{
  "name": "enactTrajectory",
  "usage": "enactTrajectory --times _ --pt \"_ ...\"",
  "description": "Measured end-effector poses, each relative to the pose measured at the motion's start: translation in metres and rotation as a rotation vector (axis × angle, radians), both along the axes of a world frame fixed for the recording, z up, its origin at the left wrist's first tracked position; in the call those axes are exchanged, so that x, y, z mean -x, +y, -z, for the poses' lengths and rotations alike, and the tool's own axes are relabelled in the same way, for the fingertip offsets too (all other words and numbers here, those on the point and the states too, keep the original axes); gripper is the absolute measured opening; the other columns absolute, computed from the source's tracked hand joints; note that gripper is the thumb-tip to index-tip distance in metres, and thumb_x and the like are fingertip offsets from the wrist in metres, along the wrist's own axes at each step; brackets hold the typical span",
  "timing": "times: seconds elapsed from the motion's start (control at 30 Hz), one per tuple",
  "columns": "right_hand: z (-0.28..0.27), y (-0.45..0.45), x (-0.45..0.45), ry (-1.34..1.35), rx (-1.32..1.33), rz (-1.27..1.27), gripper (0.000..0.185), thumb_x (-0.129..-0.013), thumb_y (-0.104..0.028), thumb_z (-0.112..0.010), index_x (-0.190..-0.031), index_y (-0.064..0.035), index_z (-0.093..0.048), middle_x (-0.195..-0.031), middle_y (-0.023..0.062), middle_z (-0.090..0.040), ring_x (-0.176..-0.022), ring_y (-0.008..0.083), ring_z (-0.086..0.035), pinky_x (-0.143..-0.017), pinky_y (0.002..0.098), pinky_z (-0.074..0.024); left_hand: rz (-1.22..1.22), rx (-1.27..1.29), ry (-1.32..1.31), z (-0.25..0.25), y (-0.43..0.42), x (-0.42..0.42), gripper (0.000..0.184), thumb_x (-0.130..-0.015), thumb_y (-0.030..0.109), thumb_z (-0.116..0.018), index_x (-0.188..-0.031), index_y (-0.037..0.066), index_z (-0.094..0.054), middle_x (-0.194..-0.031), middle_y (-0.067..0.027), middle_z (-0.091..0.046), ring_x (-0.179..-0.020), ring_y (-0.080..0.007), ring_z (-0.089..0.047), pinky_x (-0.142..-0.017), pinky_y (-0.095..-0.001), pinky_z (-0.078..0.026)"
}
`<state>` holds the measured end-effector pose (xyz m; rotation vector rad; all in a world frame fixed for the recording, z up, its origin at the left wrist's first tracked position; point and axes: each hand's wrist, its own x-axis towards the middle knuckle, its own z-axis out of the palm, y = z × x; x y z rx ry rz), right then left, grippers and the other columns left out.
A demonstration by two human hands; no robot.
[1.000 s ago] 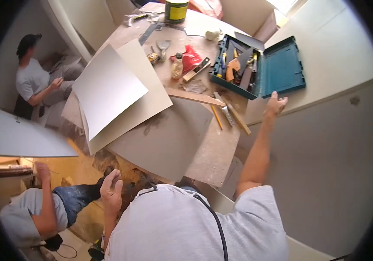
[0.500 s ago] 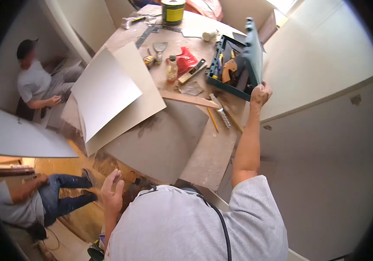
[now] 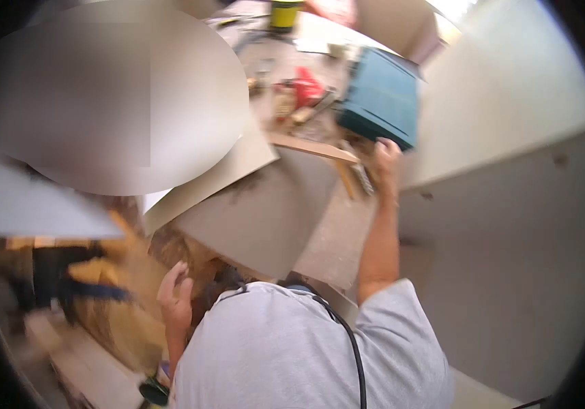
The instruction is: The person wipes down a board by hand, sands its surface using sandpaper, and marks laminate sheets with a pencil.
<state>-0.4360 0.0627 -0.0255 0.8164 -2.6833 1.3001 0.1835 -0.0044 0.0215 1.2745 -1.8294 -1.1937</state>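
Note:
A teal toolbox (image 3: 381, 95) lies on the far right of the work table, its lid down so its contents are hidden. My right hand (image 3: 386, 155) reaches out to the box's near edge, fingers curled against it. Low on the left, my left hand (image 3: 176, 293) hangs in the air beside my body, fingers apart and holding nothing. Just left of my right hand, a serrated knife (image 3: 364, 176) and a pencil (image 3: 345, 178) lie near the end of a wooden strip (image 3: 313, 148).
A red packet (image 3: 308, 87), a small bottle (image 3: 283, 102) and a hand plane (image 3: 311, 109) are blurred on the table. A yellow-labelled can (image 3: 284, 15) stands farther back. Pale sheet material (image 3: 251, 160) covers the left side. A person's dark-clothed legs (image 3: 94, 290) show lower left.
The toolbox lid, raised before, has come down, and my right hand has moved slightly left and nearer with it. My left hand has barely moved. The view has shifted and blurred.

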Motion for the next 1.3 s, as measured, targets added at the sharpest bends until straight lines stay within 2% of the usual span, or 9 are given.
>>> enactTrajectory --times 0.17,0.37,0.43,0.6,0.7,0.87,1.03,1.13,1.3 --pt "-0.018 -0.024 -0.033 -0.169 0.095 -0.150 0.030 -0.104 -0.015 -0.055 -0.120 0.0045 -0.071 -0.109 0.0136 -0.074 -0.101 0.0214 -0.068 -0.092 0.0361 -0.0522 -0.073 -0.019 -0.027 -0.015 0.003 0.000 0.039 -0.097 0.004 -0.068 -0.136 -0.003 -0.063 -0.125 -0.0147 -0.071 -0.115 -0.0220 -0.068 -0.102 -0.0346 -0.053" --pt "-0.046 -0.106 -0.161 -0.415 0.257 -0.549 0.036 -0.108 -0.029 -0.060 -0.121 0.0038 -0.069 -0.104 0.0100 -0.072 -0.096 0.0192 -0.067 -0.084 0.0322 -0.0530 -0.146 -0.176 0.148 0.009 -0.008 -0.003 0.040 -0.101 0.008 -0.067 -0.139 -0.003 -0.061 -0.125 -0.0127 -0.070 -0.115 -0.0191 -0.066 -0.103 -0.0333 -0.052" --pt "-0.044 -0.132 -0.220 -0.977 0.332 -0.613 0.047 -0.108 -0.036 -0.059 -0.133 0.0042 -0.061 -0.110 0.0130 -0.070 -0.098 0.0224 -0.067 -0.081 0.0347 -0.0566 -0.205 -0.250 0.224 0.018 -0.018 -0.011 0.041 -0.103 0.009 -0.065 -0.142 -0.003 -0.059 -0.127 -0.0120 -0.069 -0.117 -0.0185 -0.065 -0.105 -0.0332 -0.050" --pt "-0.012 -0.192 -0.291 -1.150 0.268 -0.452 0.072 -0.106 -0.041 -0.061 -0.150 0.0095 -0.035 -0.137 0.0314 -0.053 -0.118 0.0406 -0.064 -0.090 0.0484 -0.0613 -0.422 -0.084 0.166 0.042 -0.107 -0.051 0.049 -0.104 0.027 -0.067 -0.140 -0.005 -0.058 -0.123 -0.0119 -0.069 -0.112 -0.0186 -0.064 -0.098 -0.0323 -0.051" --pt "0.000 -0.225 -0.303 -1.319 0.312 -0.330 0.072 -0.104 -0.044 -0.063 -0.149 0.0070 -0.039 -0.135 0.0277 -0.054 -0.114 0.0353 -0.065 -0.090 0.0471 -0.0617 -0.460 -0.255 0.100 0.042 -0.188 -0.052 0.077 -0.099 0.048 -0.070 -0.151 -0.004 -0.047 -0.137 -0.0226 -0.063 -0.127 -0.0280 -0.061 -0.107 -0.0390 -0.047" --pt "0.038 -0.253 -0.313 -1.233 0.335 -0.296 0.029 -0.103 -0.018 -0.060 -0.119 0.0050 -0.054 -0.108 0.0217 -0.064 -0.090 0.0291 -0.072 -0.078 0.0425 -0.0661 -0.448 -0.642 -0.061 0.077 -0.280 -0.037 0.098 -0.088 0.065 -0.073 -0.150 -0.007 -0.047 -0.138 -0.0262 -0.060 -0.129 -0.0298 -0.057 -0.103 -0.0424 -0.047" --pt "0.026 -0.203 -0.349 -1.214 0.338 -0.391 0.008 -0.099 -0.005 -0.055 -0.103 0.0024 -0.054 -0.090 0.0117 -0.061 -0.076 0.0248 -0.072 -0.064 0.0376 -0.0637 -0.143 -0.604 0.054 0.112 -0.310 -0.037 0.088 -0.091 0.059 -0.074 -0.139 -0.012 -0.056 -0.134 -0.0250 -0.066 -0.121 -0.0332 -0.066 -0.105 -0.0453 -0.052" --pt "0.007 -0.182 -0.377 -1.222 0.356 -0.277 0.023 -0.101 -0.008 -0.056 -0.112 0.0123 -0.055 -0.100 0.0187 -0.064 -0.076 0.0271 -0.072 -0.066 0.0409 -0.0656 -0.040 -1.029 0.335 0.122 -0.335 -0.043 0.083 -0.091 0.054 -0.078 -0.140 -0.010 -0.056 -0.134 -0.0208 -0.068 -0.121 -0.0311 -0.067 -0.104 -0.0432 -0.052" --pt "0.024 -0.160 -0.366 -1.236 0.315 -0.202 0.046 -0.101 -0.021 -0.065 -0.129 0.0106 -0.048 -0.115 0.0217 -0.061 -0.095 0.0315 -0.070 -0.073 0.0435 -0.0638 -0.008 -1.065 0.450 0.157 -0.355 -0.043 0.047 -0.104 0.025 -0.066 -0.133 -0.010 -0.057 -0.122 -0.0219 -0.070 -0.107 -0.0286 -0.072 -0.088 -0.0441 -0.063"
